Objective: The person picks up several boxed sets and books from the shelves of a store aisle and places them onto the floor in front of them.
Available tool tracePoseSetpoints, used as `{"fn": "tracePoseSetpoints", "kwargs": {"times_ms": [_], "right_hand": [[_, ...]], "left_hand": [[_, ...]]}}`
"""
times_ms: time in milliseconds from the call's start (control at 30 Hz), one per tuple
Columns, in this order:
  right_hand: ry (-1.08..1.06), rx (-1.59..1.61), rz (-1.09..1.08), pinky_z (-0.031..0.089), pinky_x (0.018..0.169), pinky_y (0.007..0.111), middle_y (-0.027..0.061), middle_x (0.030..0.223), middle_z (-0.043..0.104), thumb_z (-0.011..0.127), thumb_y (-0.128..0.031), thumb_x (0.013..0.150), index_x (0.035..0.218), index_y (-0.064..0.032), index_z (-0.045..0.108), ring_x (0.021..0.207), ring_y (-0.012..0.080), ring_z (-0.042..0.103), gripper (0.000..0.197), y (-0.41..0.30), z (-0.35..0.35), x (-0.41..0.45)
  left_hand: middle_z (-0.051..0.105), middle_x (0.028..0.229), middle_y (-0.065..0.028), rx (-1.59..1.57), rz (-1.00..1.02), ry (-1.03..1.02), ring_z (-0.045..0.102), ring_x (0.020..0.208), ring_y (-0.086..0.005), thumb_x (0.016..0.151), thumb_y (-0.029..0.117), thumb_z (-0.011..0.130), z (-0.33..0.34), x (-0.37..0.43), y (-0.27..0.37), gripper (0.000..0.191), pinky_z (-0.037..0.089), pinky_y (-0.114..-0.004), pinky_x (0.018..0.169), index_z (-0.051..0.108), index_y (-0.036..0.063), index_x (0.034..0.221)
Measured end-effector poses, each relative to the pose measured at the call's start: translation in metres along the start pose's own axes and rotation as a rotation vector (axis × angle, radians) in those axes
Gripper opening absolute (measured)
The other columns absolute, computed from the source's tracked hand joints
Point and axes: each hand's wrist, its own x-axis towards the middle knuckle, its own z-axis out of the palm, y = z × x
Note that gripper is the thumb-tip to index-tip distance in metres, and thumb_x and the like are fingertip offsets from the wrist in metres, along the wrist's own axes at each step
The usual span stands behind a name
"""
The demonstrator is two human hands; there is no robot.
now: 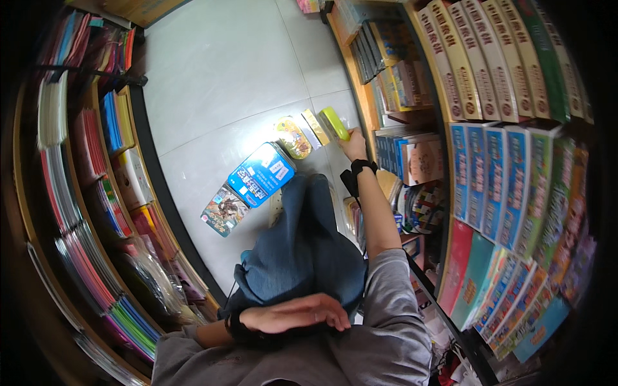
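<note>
My right hand reaches forward to the floor and grips the near end of a lime-green case. Left of that case stand a narrow yellow-and-white box and a yellow oval-ended tin with a printed picture. A larger blue tin box with printed writing lies in front of my knees. Beside its lower left corner is an illustrated box with a dark figure on it. My left hand rests across my lap near my waist, fingers bent loosely, with nothing visible in it.
Wooden shelves packed with books and notebooks rise on the left. On the right, shelves hold rows of thick books and blue boxed volumes. A cardboard box stands at the far left of the tiled floor.
</note>
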Motion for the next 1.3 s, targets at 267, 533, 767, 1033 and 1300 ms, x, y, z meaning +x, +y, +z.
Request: {"fn": "tracePoseSetpoints", "kwargs": {"times_ms": [267, 533, 767, 1033, 1300], "right_hand": [[-0.066, 0.226, -0.048, 0.047, 0.072, 0.035, 0.0192, 0.084, 0.061, 0.066, -0.015, 0.063, 0.093, 0.0015, 0.049, 0.081, 0.0315, 0.060, 0.038, 0.013, 0.057, 0.028], [-0.090, 0.407, -0.075, 0.046, 0.074, 0.033, 0.0168, 0.087, 0.061, 0.064, -0.017, 0.065, 0.096, 0.0017, 0.049, 0.083, 0.0281, 0.060, 0.040, 0.028, 0.073, 0.030], [-0.126, 0.307, -0.122, 0.046, 0.075, 0.036, 0.0206, 0.090, 0.059, 0.067, -0.021, 0.067, 0.101, 0.0024, 0.046, 0.087, 0.0326, 0.058, 0.046, 0.023, 0.068, 0.022], [-0.294, 0.067, -0.010, 0.040, 0.088, 0.035, 0.0292, 0.110, 0.051, 0.064, -0.027, 0.069, 0.125, 0.0065, 0.028, 0.105, 0.0358, 0.050, 0.075, -0.009, 0.012, -0.008], [-0.208, -0.045, -0.148, 0.038, 0.091, 0.035, 0.0281, 0.113, 0.050, 0.065, -0.023, 0.066, 0.125, 0.0064, 0.030, 0.108, 0.0357, 0.048, 0.075, 0.006, 0.010, -0.023]], "left_hand": [[0.040, 0.122, -0.0175, -0.129, -0.085, 0.001, 0.037, 0.118, -0.0279, 0.091, 0.007, 0.032, -0.004, -0.001, 0.007, 0.029, 0.024, -0.040, 0.100, 0.036, 0.0014, 0.119], [0.041, 0.121, -0.0148, -0.142, -0.044, 0.019, 0.037, 0.118, -0.0249, 0.092, 0.012, 0.034, -0.005, 0.002, 0.004, 0.029, 0.025, -0.037, 0.100, 0.039, 0.0020, 0.119], [0.041, 0.121, -0.0181, -0.087, -0.062, 0.005, 0.039, 0.116, -0.0285, 0.091, 0.009, 0.033, -0.005, 0.003, 0.004, 0.029, 0.027, -0.040, 0.099, 0.037, 0.0027, 0.119], [0.044, 0.117, -0.0215, 0.026, 0.034, 0.035, 0.043, 0.111, -0.0285, 0.093, 0.015, 0.032, -0.002, 0.001, 0.006, 0.029, 0.031, -0.039, 0.094, 0.037, -0.0020, 0.116], [0.043, 0.118, -0.0237, 0.011, 0.053, 0.082, 0.044, 0.109, -0.0290, 0.093, 0.021, 0.032, 0.006, -0.013, -0.008, 0.035, 0.032, -0.039, 0.093, 0.035, -0.0055, 0.116]]}}
